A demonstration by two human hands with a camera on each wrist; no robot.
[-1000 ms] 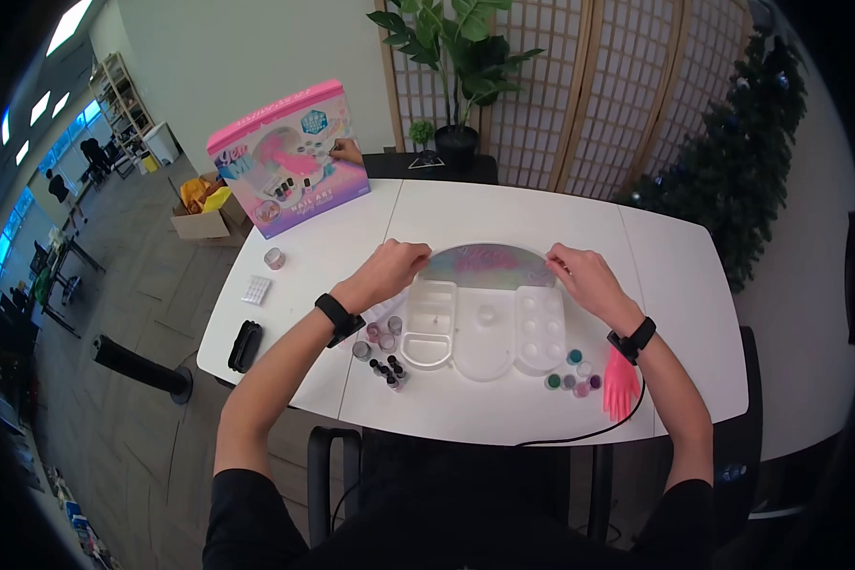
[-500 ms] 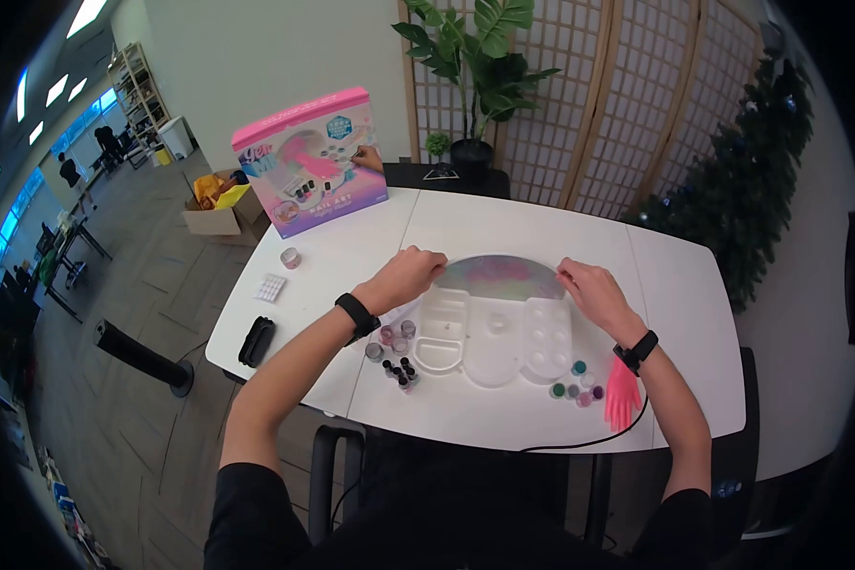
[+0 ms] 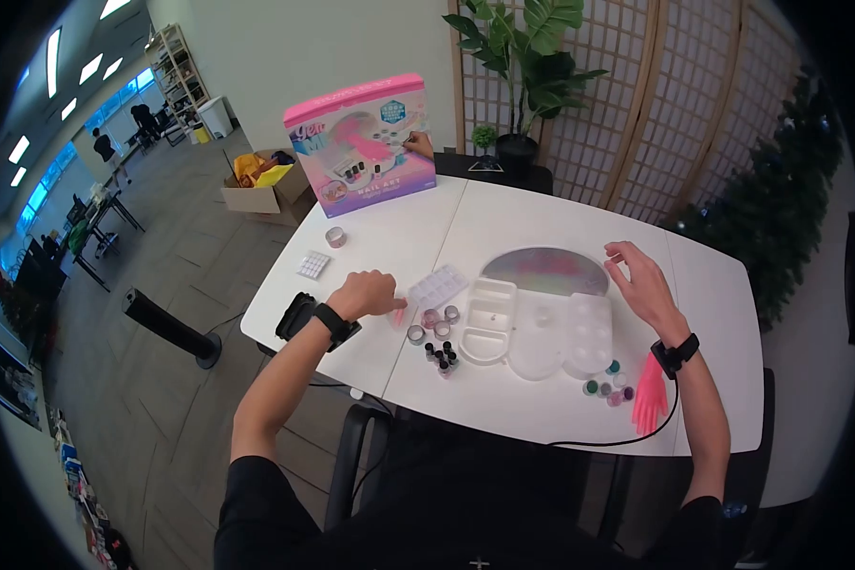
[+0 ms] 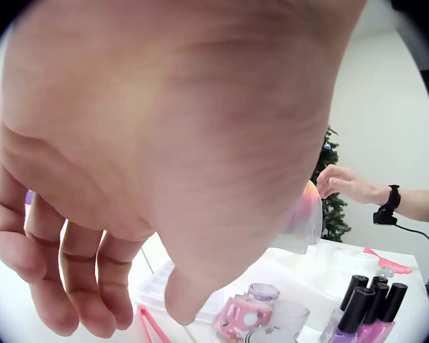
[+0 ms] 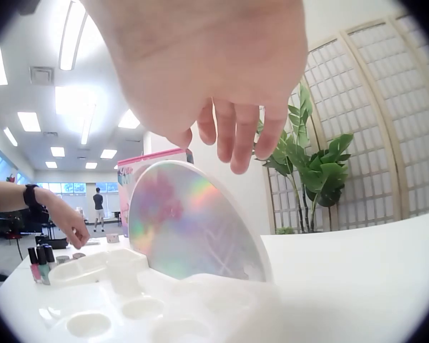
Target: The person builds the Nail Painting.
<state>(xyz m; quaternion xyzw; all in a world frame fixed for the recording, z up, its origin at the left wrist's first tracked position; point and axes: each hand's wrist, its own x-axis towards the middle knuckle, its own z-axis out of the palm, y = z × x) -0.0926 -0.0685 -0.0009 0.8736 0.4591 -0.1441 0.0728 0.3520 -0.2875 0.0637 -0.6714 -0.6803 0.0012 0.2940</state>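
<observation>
A white tray station [image 3: 540,356] stands on the table, with compartments at its left, round wells at its right and a shiny rainbow panel [image 5: 189,221] upright at its back. My right hand [image 3: 639,282] hovers by the panel's right end, fingers loosely bent and holding nothing. Over the table left of the station is my left hand [image 3: 364,294], fingers loosely bent downward. Pink tweezers [image 4: 149,325] lie just under its fingertips, beside a clear compartment box [image 3: 439,286]. Glitter jars [image 3: 431,318] and several black-capped nail polish bottles [image 3: 443,357] stand to the right of this hand.
A pink rubber hand [image 3: 650,399] and small coloured pots [image 3: 609,388] lie right of the station, near a black cable [image 3: 627,441]. At the left are a nail art box [image 3: 363,152], a single jar [image 3: 335,237], a small white pack [image 3: 313,264] and a black case [image 3: 296,315].
My left hand has let go of the panel's left end and moved left and nearer, to the tweezers. My right hand has come off the panel and lifted slightly. The view has turned left.
</observation>
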